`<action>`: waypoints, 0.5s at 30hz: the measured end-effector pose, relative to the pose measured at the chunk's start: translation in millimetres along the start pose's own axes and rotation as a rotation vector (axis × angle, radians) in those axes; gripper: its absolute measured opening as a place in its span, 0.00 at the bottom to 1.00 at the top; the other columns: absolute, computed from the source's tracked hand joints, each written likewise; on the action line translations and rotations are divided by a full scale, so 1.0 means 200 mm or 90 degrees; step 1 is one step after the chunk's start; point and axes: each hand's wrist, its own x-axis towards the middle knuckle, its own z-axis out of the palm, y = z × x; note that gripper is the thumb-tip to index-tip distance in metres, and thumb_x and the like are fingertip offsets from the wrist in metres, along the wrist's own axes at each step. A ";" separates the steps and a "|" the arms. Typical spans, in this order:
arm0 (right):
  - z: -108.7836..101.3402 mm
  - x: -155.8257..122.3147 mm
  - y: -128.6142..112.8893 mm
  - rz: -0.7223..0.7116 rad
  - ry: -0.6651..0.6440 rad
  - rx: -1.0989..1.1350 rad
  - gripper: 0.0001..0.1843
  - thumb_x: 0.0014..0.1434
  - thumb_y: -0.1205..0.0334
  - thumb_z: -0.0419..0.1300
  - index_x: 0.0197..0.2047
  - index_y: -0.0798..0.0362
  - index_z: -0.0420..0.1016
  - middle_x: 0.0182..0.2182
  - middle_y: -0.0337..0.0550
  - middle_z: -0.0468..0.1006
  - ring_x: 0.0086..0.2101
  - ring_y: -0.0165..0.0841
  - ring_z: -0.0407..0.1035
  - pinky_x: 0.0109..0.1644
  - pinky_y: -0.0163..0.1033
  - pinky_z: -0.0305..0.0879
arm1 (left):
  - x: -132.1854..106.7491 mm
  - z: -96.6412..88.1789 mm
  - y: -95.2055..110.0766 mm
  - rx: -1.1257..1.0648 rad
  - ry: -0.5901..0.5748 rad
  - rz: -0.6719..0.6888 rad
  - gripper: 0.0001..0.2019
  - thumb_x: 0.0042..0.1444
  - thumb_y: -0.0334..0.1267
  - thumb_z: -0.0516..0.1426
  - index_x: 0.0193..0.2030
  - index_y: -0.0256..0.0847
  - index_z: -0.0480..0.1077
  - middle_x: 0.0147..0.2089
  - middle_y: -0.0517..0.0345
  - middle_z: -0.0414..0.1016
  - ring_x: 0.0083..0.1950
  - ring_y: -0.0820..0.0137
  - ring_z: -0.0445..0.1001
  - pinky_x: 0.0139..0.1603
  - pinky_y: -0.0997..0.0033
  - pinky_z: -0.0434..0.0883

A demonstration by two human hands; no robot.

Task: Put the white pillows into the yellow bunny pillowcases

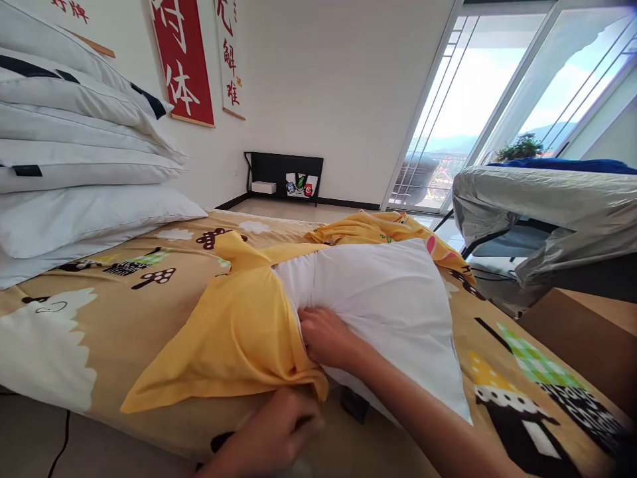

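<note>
A white pillow (383,292) lies on the bed, its left part inside a yellow pillowcase (239,338). The left portion of the case is flat and spreads over the sheet. My right hand (326,335) rests on the pillow at the case's opening, fingers curled over the yellow edge and fingertips partly hidden. Lower down, my left hand (273,431) is closed at the case's near edge; motion blurs it, and its fingertips are hard to make out. A dark tag (354,403) shows under the pillow's near side.
Several white pillows (84,146) are stacked at the left on the patterned bed sheet (164,318). More yellow fabric (368,226) lies crumpled behind the pillow. A cardboard box (587,338) stands at the right, below a plastic-covered table (537,199). A black shelf (283,169) is by the far wall.
</note>
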 end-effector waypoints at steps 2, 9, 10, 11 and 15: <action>-0.01 -0.11 -0.05 -0.029 0.049 -0.030 0.11 0.56 0.70 0.55 0.37 0.51 0.78 0.38 0.46 0.79 0.40 0.37 0.71 0.41 0.40 0.66 | -0.08 -0.22 0.12 0.011 -0.009 0.009 0.14 0.60 0.47 0.52 0.28 0.45 0.70 0.27 0.59 0.74 0.31 0.68 0.70 0.32 0.70 0.67; -0.28 -0.34 0.30 0.062 0.157 0.259 0.23 0.62 0.50 0.51 0.59 0.44 0.71 0.52 0.43 0.76 0.54 0.42 0.68 0.61 0.50 0.62 | 0.17 -0.70 -0.25 0.286 0.619 -0.188 0.24 0.53 0.55 0.51 0.46 0.39 0.71 0.50 0.44 0.74 0.54 0.52 0.69 0.56 0.53 0.66; -0.27 -0.38 0.41 0.190 0.236 0.265 0.26 0.61 0.48 0.51 0.58 0.47 0.72 0.53 0.47 0.76 0.56 0.47 0.66 0.64 0.56 0.56 | 0.21 -0.70 -0.36 0.258 0.556 -0.225 0.25 0.54 0.55 0.49 0.48 0.38 0.71 0.50 0.42 0.74 0.55 0.53 0.70 0.56 0.53 0.67; -0.24 -0.41 0.52 0.351 0.315 0.246 0.28 0.59 0.46 0.52 0.58 0.49 0.73 0.54 0.51 0.74 0.59 0.51 0.62 0.67 0.59 0.49 | 0.24 -0.70 -0.46 0.226 0.524 -0.246 0.27 0.55 0.56 0.46 0.50 0.37 0.70 0.52 0.41 0.74 0.55 0.53 0.70 0.57 0.54 0.67; 0.04 -0.62 0.80 0.796 0.386 0.484 0.48 0.46 0.38 0.59 0.62 0.64 0.67 0.62 0.67 0.63 0.64 0.62 0.49 0.68 0.64 0.39 | 0.19 -0.76 -0.65 0.204 0.506 -0.355 0.37 0.52 0.64 0.48 0.51 0.30 0.70 0.53 0.35 0.74 0.55 0.50 0.72 0.56 0.53 0.68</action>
